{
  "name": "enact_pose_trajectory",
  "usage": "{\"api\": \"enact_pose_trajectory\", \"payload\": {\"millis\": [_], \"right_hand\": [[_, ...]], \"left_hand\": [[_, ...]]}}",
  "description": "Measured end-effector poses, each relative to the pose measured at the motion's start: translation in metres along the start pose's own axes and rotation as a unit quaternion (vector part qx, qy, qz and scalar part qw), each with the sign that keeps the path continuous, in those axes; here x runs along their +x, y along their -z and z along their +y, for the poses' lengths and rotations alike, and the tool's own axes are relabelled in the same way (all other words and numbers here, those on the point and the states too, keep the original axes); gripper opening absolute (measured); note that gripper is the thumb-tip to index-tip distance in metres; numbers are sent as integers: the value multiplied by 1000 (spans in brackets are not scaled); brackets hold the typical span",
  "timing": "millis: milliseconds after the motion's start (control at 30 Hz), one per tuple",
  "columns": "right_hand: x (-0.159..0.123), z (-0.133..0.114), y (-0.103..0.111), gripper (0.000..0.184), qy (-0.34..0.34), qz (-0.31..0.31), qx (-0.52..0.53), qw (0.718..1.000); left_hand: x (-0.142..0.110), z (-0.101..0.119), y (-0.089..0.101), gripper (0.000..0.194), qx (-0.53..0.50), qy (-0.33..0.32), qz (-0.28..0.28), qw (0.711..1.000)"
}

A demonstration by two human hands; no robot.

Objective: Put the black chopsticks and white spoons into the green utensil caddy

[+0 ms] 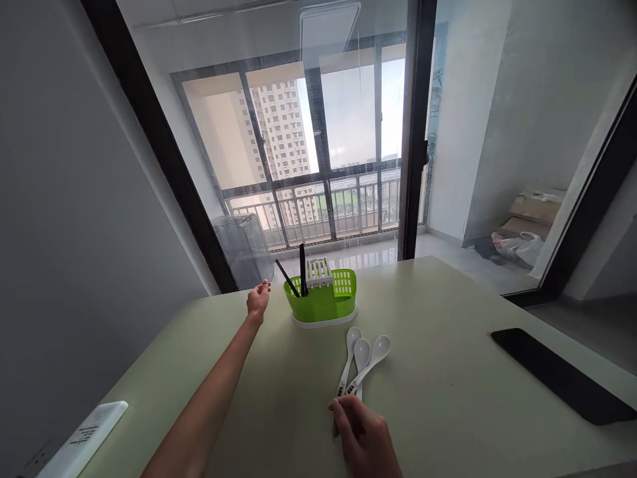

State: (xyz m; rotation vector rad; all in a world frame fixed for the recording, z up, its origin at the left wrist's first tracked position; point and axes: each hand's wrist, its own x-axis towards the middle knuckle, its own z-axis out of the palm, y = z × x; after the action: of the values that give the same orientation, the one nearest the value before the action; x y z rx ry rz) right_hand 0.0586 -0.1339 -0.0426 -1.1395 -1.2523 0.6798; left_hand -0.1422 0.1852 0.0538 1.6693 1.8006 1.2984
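Note:
A green utensil caddy (318,309) with a white base and a white slotted insert (319,271) stands near the far side of the table. Black chopsticks (302,269) lean upright in its left part. Just left of the caddy, apart from it, is my left hand (257,300), its fingers curled together with nothing visible in them. Three white spoons (361,354) fan out in front of the caddy, bowls pointing away from me. My right hand (365,435) is closed at their handle ends, partly covering them; how many handles it grips is hidden.
A black flat object (562,375) lies at the table's right. A white power strip or similar white block (84,438) is at the left edge. Beyond the pale green table (438,318) are a glass sliding door and a balcony, with cardboard boxes (535,212) at the right.

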Motion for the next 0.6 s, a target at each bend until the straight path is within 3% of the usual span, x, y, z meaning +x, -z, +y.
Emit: {"api": "enact_pose_trajectory", "payload": {"millis": [167,433,600], "right_hand": [[-1,-1,-7,47,-17,36,-5,999],[-2,1,-9,49,-29,43,0,999],[-2,6,-6,47,-37,15,7,999]], "left_hand": [[-9,-11,9,82,-54,-4,-40,998],[13,25,-13,71,-77,-22,-69,994],[21,36,-22,61,-68,-13,-50,996]]}}
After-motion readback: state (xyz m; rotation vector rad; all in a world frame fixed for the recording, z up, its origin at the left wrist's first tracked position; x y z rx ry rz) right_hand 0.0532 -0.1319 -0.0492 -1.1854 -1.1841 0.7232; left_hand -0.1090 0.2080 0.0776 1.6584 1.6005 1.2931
